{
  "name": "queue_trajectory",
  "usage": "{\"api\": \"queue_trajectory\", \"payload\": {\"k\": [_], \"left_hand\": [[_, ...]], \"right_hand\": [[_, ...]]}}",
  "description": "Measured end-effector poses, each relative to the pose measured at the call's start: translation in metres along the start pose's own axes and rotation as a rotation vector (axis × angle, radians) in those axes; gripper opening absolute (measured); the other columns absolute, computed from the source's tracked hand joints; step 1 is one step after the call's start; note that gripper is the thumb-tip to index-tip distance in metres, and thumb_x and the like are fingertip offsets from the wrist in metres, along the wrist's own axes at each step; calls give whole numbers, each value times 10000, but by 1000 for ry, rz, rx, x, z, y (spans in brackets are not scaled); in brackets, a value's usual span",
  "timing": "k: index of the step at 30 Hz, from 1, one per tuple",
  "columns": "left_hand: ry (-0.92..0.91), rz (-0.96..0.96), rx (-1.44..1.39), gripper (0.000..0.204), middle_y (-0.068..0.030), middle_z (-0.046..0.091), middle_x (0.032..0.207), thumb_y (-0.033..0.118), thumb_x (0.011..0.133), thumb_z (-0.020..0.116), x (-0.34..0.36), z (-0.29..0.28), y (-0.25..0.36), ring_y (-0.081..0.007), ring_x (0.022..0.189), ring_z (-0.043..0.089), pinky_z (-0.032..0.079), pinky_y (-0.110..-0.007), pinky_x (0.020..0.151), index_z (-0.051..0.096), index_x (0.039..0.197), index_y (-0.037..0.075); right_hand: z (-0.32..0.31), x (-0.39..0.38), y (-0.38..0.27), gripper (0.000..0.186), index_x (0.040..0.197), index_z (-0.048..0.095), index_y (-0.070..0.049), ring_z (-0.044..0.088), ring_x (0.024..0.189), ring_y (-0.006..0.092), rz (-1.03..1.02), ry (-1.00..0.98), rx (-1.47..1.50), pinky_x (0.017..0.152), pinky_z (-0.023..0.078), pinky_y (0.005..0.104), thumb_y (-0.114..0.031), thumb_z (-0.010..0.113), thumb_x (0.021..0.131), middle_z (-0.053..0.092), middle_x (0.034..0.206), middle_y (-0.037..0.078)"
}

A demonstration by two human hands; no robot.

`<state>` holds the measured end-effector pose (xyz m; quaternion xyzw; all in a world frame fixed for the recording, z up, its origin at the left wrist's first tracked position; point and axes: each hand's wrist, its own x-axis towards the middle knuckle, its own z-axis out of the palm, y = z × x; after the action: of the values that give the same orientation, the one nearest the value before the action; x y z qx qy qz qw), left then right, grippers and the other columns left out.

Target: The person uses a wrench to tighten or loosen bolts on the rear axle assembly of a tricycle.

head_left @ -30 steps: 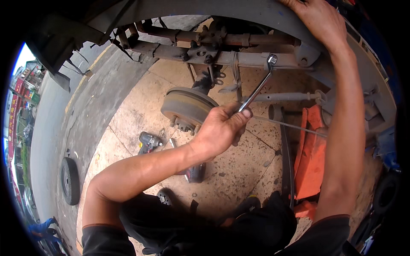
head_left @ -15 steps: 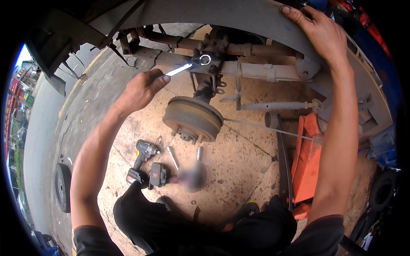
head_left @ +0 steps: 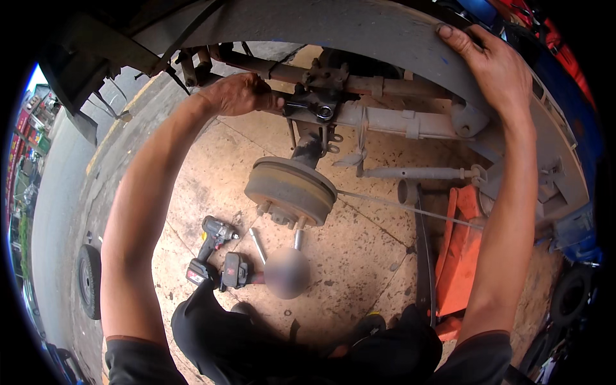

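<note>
My left hand (head_left: 240, 94) is closed round the handle of a ring-ended wrench (head_left: 298, 104). The wrench's ring end sits at the clamp plate (head_left: 328, 90) on the leaf spring (head_left: 385, 119); whether it is seated over a nut I cannot tell. Up at the right, my right hand (head_left: 497, 70) grips the edge of a grey curved fender panel (head_left: 359, 22), thumb along its face and the other fingers partly hidden. Below the spring, a rusty brake drum (head_left: 290, 191) with wheel studs stands on the axle end (head_left: 307, 149).
On the tiled floor lie a cordless impact wrench (head_left: 217, 234), a battery-based power tool (head_left: 236, 269) partly blurred, and a metal bar (head_left: 257, 244). An orange jack (head_left: 459, 256) stands at the right. At the left is a loose wheel (head_left: 88, 281) beside the road.
My left hand has moved up and right with the wrench, bringing its ring end lower onto the clamp plate area. My right hand keeps its grip on the fender panel.
</note>
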<state>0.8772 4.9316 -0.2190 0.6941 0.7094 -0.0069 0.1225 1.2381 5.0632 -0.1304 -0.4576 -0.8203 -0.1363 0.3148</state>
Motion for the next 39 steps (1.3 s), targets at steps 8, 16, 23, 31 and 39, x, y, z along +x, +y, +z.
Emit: {"api": "queue_trajectory", "payload": {"k": [8, 16, 23, 31, 39], "left_hand": [[-155, -119, -80, 733, -169, 675, 1010, 723, 825, 547, 14, -10, 5, -305, 1071, 595, 460, -408, 946, 690, 1151, 82], [-77, 90, 86, 614, -150, 667, 1090, 637, 936, 432, 7, 1, -3, -300, 1060, 592, 475, -403, 933, 705, 1121, 119], [125, -146, 66, 617, -168, 696, 996, 637, 932, 429, -24, 15, 29, -363, 997, 629, 496, -421, 878, 722, 1031, 103], [201, -342, 218, 450, -268, 667, 858, 407, 970, 468, -83, 41, 101, -433, 869, 652, 502, -506, 776, 638, 954, -9], [-338, -165, -885, 446, -97, 545, 500, 378, 967, 550, -95, 8, 22, -188, 360, 536, 409, -287, 329, 552, 781, -27]], "right_hand": [[7, 0, 8, 869, 1147, 698, -152, 693, 909, 256, -5, 39, 7, 755, 506, 374, -874, 450, 732, 710, 841, 98], [4, -1, 9, 917, 1195, 682, -135, 697, 924, 269, -1, 41, -4, 779, 517, 377, -884, 445, 722, 719, 878, 118], [0, 3, 6, 980, 1206, 670, -97, 684, 983, 292, -24, 7, -17, 843, 512, 403, -902, 436, 700, 720, 955, 147], [-19, -14, -18, 803, 1047, 704, -51, 654, 997, 353, -26, -27, 69, 858, 501, 439, -777, 506, 766, 699, 988, 196], [-30, -5, -20, 707, 948, 727, -41, 654, 967, 369, 27, -30, 82, 858, 497, 459, -707, 546, 794, 701, 943, 200]]}}
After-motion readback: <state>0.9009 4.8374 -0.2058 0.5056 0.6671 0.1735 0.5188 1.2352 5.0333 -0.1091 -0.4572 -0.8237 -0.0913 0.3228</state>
